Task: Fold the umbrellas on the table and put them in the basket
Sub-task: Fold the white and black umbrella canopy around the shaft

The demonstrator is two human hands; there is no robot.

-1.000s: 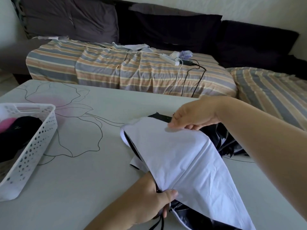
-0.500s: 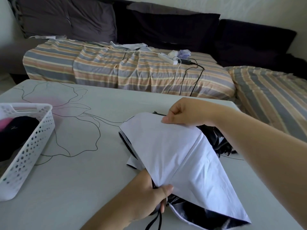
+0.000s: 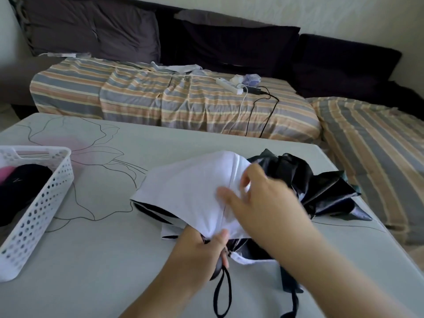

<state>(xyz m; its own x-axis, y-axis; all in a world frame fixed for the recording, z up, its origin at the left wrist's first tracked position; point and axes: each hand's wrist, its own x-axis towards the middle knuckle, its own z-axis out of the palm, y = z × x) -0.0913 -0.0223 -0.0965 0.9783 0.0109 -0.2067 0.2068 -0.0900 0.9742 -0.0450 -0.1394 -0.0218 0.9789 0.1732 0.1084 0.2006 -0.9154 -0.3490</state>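
striped sofa [image 3: 174,106], dark cushions [image 3: 91,33], pale wall [image 3: 344,14]

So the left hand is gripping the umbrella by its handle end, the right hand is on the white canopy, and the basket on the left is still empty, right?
Not quite: the basket is not empty. The head view shows dark and pink items already inside it. The rest holds: the left hand grips the umbrella at its handle end, and the right hand is on the white canopy.
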